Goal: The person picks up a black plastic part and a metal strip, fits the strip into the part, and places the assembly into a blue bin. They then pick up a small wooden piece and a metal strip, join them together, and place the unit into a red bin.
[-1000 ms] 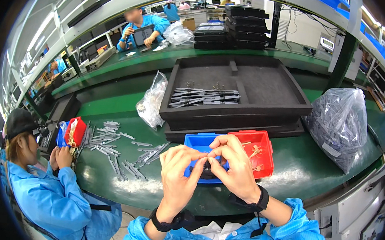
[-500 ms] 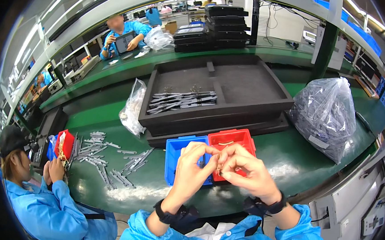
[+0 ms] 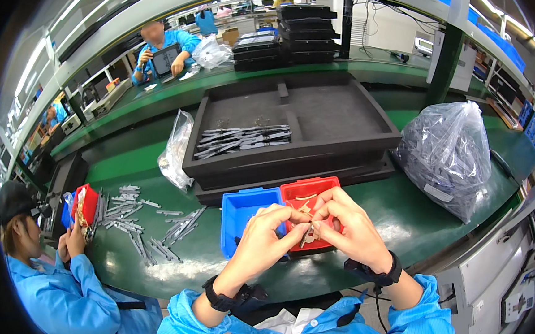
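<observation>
Both hands had drifted slightly rightward over the bins since a moment earlier. Left hand [image 3: 269, 235] and right hand [image 3: 347, 225] pinched a small grey metal strip [image 3: 305, 234] between fingertips above the red plastic bin [image 3: 306, 194], which held brass-coloured clips; the blue plastic bin [image 3: 242, 212] beside it looked nearly bare, while a black moulded tray [image 3: 295, 128] held grey strips.

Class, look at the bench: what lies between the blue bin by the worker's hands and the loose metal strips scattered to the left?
In the head view, only bare green bench top separates the blue bin from the scattered metal strips.
</observation>
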Motion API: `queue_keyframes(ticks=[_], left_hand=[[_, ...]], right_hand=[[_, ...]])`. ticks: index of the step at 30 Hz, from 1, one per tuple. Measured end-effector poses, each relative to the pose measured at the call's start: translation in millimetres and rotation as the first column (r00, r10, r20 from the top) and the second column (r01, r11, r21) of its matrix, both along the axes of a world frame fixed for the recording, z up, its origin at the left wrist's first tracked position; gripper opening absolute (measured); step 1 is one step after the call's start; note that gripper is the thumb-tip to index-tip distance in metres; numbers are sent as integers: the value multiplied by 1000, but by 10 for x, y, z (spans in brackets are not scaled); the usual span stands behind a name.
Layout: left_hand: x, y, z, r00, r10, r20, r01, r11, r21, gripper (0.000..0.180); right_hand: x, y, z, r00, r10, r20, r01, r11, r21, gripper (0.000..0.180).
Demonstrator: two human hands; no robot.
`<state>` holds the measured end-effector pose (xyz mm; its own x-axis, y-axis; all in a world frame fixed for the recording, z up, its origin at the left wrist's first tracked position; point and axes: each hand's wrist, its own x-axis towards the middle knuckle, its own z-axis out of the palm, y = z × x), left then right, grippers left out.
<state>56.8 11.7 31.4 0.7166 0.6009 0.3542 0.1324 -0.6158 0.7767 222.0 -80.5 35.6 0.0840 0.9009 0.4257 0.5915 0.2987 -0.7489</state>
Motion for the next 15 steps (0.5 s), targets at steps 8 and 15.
queue_keyframes(ticks=[8, 15], left_hand=[[-169, -5, -7, 993, 118, -20, -117, 991, 65, 11], [-278, 71, -29, 998, -60, -23, 47, 923, -382, 16]], right_hand=[[-184, 81, -2, 993, -12, 120, 4, 998, 65, 11], [-174, 86, -20, 969, 134, 209, -185, 952, 245, 23]])
